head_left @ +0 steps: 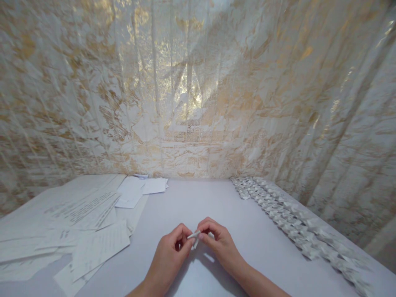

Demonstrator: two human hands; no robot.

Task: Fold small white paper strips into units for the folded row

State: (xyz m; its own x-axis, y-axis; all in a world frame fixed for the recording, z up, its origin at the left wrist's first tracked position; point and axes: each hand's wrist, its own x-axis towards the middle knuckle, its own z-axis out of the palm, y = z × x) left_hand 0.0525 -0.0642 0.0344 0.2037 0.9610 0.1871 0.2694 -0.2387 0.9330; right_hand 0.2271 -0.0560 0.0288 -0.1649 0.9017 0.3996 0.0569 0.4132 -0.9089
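A small piece of folded white paper (pixel 194 235) is held between my two hands, low in the middle of the view. My left hand (pixel 173 249) pinches its left end between thumb and fingers. On the other end, the thumb and fingers of my right hand (pixel 218 241) are closed in the same way. The paper is narrow and tilted, raised a little over the table, with shadows below the hands. Its exact folds are too small to make out.
Loose sheets and strips of printed paper (pixel 102 245) overlap on the left, with blank white slips (pixel 131 192) behind them. Long rows of folded paper pieces (pixel 284 218) run along the right edge of the white table (pixel 192 198). A gold-patterned curtain (pixel 192 90) hangs behind.
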